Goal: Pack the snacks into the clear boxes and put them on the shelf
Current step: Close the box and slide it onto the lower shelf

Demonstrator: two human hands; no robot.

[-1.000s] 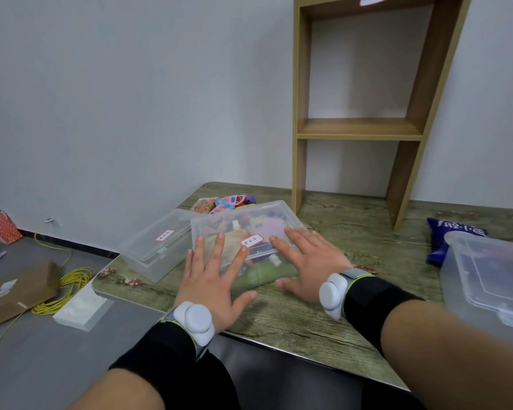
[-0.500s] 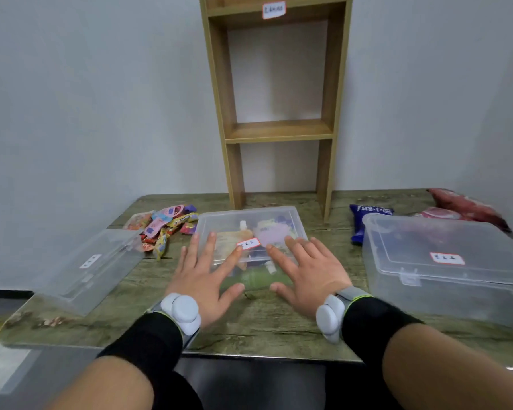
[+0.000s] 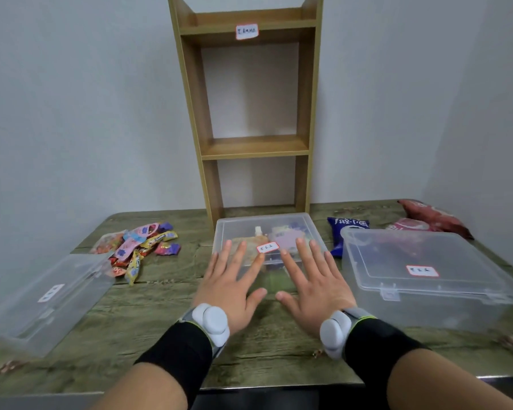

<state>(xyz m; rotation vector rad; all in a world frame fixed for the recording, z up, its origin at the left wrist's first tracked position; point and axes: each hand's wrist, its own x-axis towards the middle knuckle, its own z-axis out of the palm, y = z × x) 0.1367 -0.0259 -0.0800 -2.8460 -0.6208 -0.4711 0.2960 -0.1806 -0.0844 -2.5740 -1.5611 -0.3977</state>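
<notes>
The middle clear box (image 3: 267, 232), packed with snacks, sits before the shelf (image 3: 253, 146); your left hand (image 3: 228, 287) and right hand (image 3: 311, 284) lie flat, fingers spread, on its lid. It looks light, stiff and slick, so grip its side walls.

Both hands lie flat with straight fingers on the lid of the middle clear box (image 3: 282, 224), the left hand (image 3: 230, 287) beside the right hand (image 3: 314, 284). The box stands before the wooden shelf (image 3: 253, 146). Loose snacks (image 3: 137, 247) lie at the left.
</notes>
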